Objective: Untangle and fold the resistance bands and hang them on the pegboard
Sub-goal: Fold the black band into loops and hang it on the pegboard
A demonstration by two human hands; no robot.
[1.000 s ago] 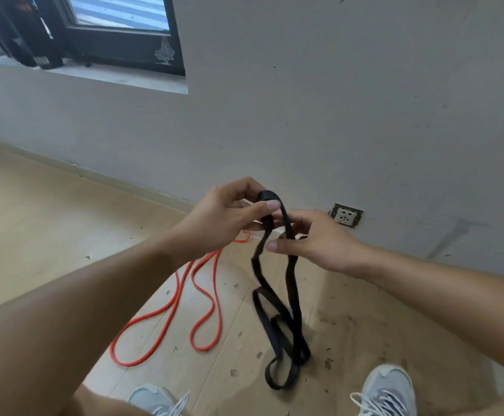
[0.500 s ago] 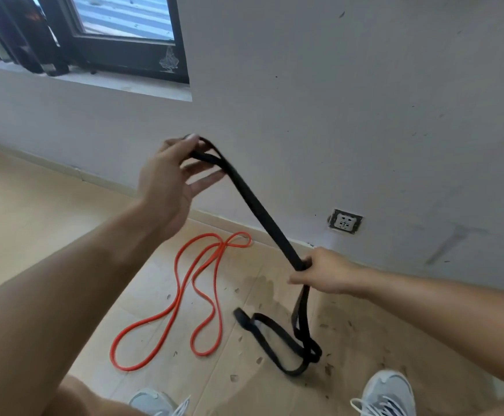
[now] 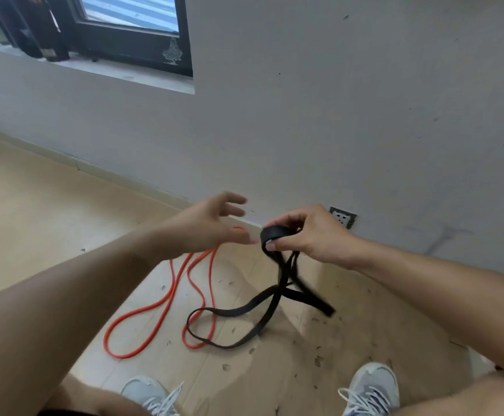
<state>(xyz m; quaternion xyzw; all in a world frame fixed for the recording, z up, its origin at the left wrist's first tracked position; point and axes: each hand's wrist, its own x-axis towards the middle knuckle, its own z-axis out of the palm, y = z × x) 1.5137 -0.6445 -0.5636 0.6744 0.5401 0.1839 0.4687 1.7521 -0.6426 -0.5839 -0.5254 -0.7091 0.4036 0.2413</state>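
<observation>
The black band [image 3: 270,298] hangs from my right hand [image 3: 310,235], which pinches its folded top between thumb and fingers; the lower loops trail down to the floor [image 3: 34,211]. My left hand [image 3: 205,223] is beside it, fingers spread, holding nothing. The orange band [image 3: 166,301] lies on the floor.

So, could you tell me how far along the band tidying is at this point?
Nothing is hung; no pegboard is in view. In hand: the right hand pinches folds of the black band, its loops trailing loose, while the left hand hovers open. Left: the orange band lies untouched on the floor.
</observation>
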